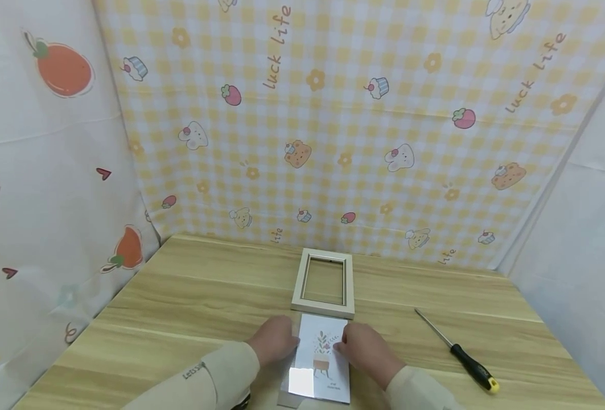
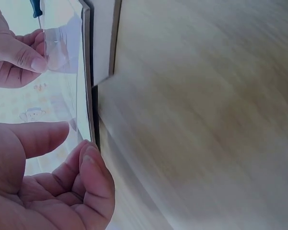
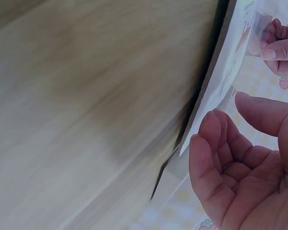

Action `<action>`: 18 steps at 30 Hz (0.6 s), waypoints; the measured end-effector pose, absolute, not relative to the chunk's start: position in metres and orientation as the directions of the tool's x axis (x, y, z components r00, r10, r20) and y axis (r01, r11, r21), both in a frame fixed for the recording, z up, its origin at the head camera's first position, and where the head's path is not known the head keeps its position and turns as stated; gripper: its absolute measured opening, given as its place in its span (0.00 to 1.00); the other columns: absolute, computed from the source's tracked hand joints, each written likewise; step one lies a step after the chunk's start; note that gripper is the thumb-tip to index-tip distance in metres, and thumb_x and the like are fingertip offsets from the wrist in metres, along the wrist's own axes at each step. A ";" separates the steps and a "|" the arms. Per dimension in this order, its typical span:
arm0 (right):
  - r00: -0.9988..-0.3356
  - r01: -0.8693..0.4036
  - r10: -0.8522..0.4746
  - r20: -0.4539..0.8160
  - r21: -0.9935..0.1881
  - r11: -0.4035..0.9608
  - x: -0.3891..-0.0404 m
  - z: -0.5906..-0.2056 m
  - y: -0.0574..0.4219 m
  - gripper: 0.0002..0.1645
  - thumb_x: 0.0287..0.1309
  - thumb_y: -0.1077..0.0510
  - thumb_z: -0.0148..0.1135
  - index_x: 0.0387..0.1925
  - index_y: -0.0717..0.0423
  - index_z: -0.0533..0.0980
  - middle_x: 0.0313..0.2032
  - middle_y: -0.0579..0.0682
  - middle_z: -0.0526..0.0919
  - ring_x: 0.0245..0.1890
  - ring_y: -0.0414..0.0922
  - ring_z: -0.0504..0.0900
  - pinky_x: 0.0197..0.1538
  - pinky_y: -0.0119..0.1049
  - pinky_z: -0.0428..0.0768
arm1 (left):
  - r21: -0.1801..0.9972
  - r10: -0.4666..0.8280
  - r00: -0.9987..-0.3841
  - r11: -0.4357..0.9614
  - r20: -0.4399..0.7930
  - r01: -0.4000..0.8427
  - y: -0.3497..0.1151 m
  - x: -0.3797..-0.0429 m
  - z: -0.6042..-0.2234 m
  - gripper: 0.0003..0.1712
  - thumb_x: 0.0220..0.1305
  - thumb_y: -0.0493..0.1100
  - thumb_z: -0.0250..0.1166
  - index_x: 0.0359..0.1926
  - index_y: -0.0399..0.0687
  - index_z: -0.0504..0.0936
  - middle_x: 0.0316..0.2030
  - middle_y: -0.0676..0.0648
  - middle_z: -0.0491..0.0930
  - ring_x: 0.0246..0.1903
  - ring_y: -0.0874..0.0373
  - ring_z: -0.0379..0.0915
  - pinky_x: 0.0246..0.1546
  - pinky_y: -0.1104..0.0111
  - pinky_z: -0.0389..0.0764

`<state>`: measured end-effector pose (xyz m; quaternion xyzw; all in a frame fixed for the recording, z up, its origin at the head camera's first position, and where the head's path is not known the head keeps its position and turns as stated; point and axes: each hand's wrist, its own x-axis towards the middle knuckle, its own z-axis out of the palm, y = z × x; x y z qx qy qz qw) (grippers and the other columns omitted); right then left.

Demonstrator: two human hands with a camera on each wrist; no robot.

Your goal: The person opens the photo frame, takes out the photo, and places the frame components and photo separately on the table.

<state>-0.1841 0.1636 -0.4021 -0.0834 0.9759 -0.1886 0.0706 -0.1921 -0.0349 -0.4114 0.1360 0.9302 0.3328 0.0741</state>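
Observation:
A printed picture card, showing a leafy plant above a brown stool-like pot, lies in front of the person. A clear sheet overlaps it, with a bright reflection near its lower left part in the head view. My left hand pinches the sheet at its left edge, fingers curled and thumb above. Opposite it, my right hand pinches the right edge, its thumb over the print. A thin backing board shows under the card's lower left corner. Both hands' fingertips are right at the card's edges in the wrist views.
Just beyond the card lies a cream picture frame with an open centre. To the right is a screwdriver with a black and yellow handle. Patterned cloth hangs behind the wood-grain table, with white cloth at the sides.

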 end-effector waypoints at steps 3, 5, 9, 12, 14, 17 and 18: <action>-0.975 -0.155 -0.203 -0.092 -0.378 0.913 -0.187 -0.406 0.160 0.12 0.57 0.56 0.67 0.24 0.61 0.78 0.20 0.47 0.75 0.20 0.41 0.70 0.26 0.34 0.71 | 0.657 0.299 -0.953 0.727 -0.044 0.198 -0.039 -0.190 -0.407 0.17 0.55 0.32 0.63 0.16 0.43 0.67 0.15 0.50 0.64 0.15 0.58 0.60 0.18 0.68 0.65; -0.974 -0.169 -0.214 -0.079 -0.378 0.910 -0.188 -0.407 0.157 0.13 0.56 0.56 0.67 0.23 0.61 0.78 0.19 0.46 0.75 0.20 0.41 0.69 0.25 0.34 0.70 | 0.655 0.302 -0.953 0.727 -0.035 0.207 -0.042 -0.189 -0.406 0.18 0.55 0.31 0.63 0.15 0.44 0.65 0.14 0.51 0.63 0.14 0.59 0.59 0.17 0.69 0.64; -0.971 -0.186 -0.228 -0.066 -0.388 0.903 -0.190 -0.407 0.151 0.13 0.56 0.57 0.67 0.22 0.61 0.77 0.19 0.47 0.74 0.19 0.41 0.69 0.25 0.34 0.70 | 0.645 0.297 -0.954 0.735 -0.030 0.208 -0.048 -0.190 -0.407 0.20 0.55 0.32 0.63 0.14 0.46 0.64 0.13 0.52 0.62 0.14 0.60 0.57 0.17 0.69 0.63; -0.970 -0.195 -0.236 -0.059 -0.391 0.899 -0.190 -0.405 0.146 0.12 0.56 0.58 0.67 0.22 0.61 0.77 0.19 0.47 0.75 0.19 0.41 0.69 0.26 0.35 0.71 | 0.647 0.286 -0.958 0.736 -0.033 0.197 -0.052 -0.190 -0.407 0.18 0.54 0.32 0.63 0.15 0.45 0.64 0.14 0.51 0.62 0.14 0.60 0.58 0.17 0.69 0.64; -0.969 -0.201 -0.241 -0.055 -0.395 0.896 -0.191 -0.405 0.144 0.12 0.55 0.59 0.66 0.22 0.61 0.77 0.19 0.47 0.75 0.19 0.41 0.69 0.26 0.35 0.71 | 0.645 0.277 -0.960 0.740 -0.036 0.189 -0.054 -0.190 -0.406 0.16 0.54 0.32 0.62 0.16 0.44 0.65 0.14 0.50 0.64 0.15 0.59 0.59 0.18 0.68 0.65; -0.966 -0.212 -0.252 -0.051 -0.399 0.892 -0.190 -0.405 0.141 0.12 0.55 0.59 0.66 0.21 0.60 0.77 0.18 0.45 0.74 0.18 0.40 0.68 0.24 0.34 0.69 | 0.634 0.262 -0.964 0.752 -0.040 0.178 -0.057 -0.190 -0.406 0.14 0.53 0.32 0.62 0.17 0.43 0.67 0.15 0.49 0.65 0.16 0.58 0.60 0.18 0.68 0.66; -0.966 -0.211 -0.254 -0.056 -0.404 0.890 -0.191 -0.405 0.140 0.12 0.55 0.59 0.66 0.21 0.60 0.77 0.18 0.45 0.74 0.18 0.40 0.68 0.24 0.33 0.69 | 0.630 0.257 -0.966 0.756 -0.040 0.175 -0.058 -0.191 -0.405 0.13 0.52 0.32 0.61 0.17 0.43 0.67 0.15 0.49 0.65 0.16 0.57 0.61 0.19 0.67 0.66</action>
